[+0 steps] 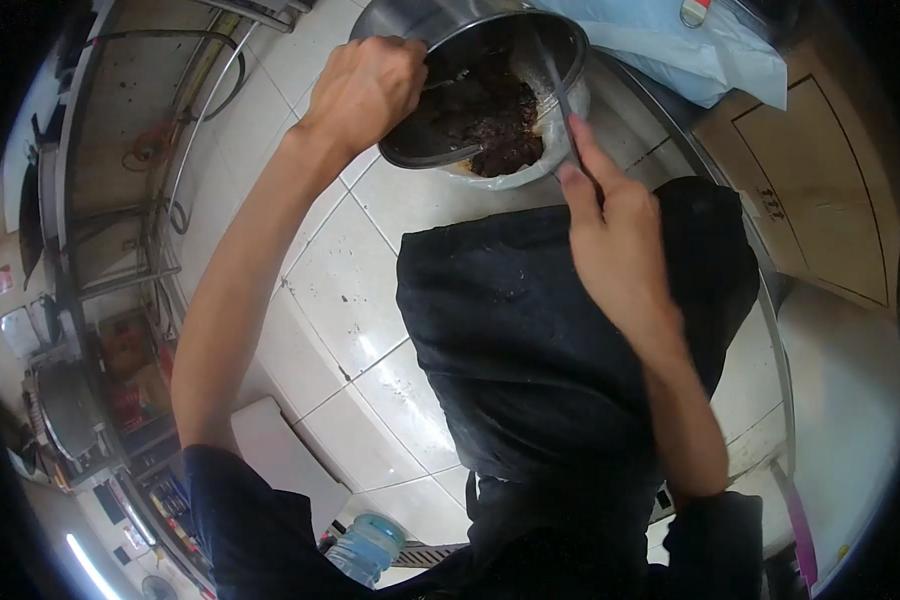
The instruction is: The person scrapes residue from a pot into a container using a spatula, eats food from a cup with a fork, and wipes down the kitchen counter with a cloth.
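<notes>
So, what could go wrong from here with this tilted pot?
The pot might slip, since only the left hand seems to steady it. Some of the dark mass could miss the bag and land on the tiles beside it. The long tool in the right hand could knock the pot's rim.

Apparently a commercial kitchen: a large, round, grey metal pot tilts at a white plastic-lined container with dark brown, lumpy matter, above a glossy white tiled floor; grey metal-framed shelving crowded with goods lines the left.
</notes>
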### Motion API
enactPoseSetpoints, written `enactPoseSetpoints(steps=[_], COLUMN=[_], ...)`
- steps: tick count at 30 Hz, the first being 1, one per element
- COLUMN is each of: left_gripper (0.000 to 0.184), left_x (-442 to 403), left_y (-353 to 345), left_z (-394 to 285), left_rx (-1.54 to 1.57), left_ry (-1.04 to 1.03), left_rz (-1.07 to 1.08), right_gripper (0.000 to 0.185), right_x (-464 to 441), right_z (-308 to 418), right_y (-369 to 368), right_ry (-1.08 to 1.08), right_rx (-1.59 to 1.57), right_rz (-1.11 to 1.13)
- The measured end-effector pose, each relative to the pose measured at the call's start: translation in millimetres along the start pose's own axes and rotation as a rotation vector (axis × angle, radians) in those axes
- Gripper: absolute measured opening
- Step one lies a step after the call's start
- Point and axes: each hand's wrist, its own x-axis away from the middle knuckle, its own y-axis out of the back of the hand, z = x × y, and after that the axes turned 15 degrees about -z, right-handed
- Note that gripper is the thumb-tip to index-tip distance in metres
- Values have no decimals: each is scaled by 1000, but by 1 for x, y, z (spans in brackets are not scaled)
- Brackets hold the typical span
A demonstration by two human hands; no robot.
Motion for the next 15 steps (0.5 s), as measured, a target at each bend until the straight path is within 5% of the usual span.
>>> enactPoseSetpoints(steps=[3,5,10,14,15], left_gripper=[14,13,15,16,16], left_x=[1,2,4,10,10], left_y=[0,1,6,7,6], left_z=[3,5,14,18,19], left_rx=[17,31,82,107,103], left_ry=[33,24,45,63,60], left_rz=[28,-8,65,88,87], right_gripper=[38,44,55,54,50], right_x=[10,10,-5,-9,-5], right_z=[-6,0,9,16,14], right_y=[-47,-66,-96,-95,-103], right_ry=[-470,-1108,-1194,-1032,-785], right_rx=[-505,-1177,-1517,-1425,-1208], right_rz=[-191,-168,-129,-54,-120])
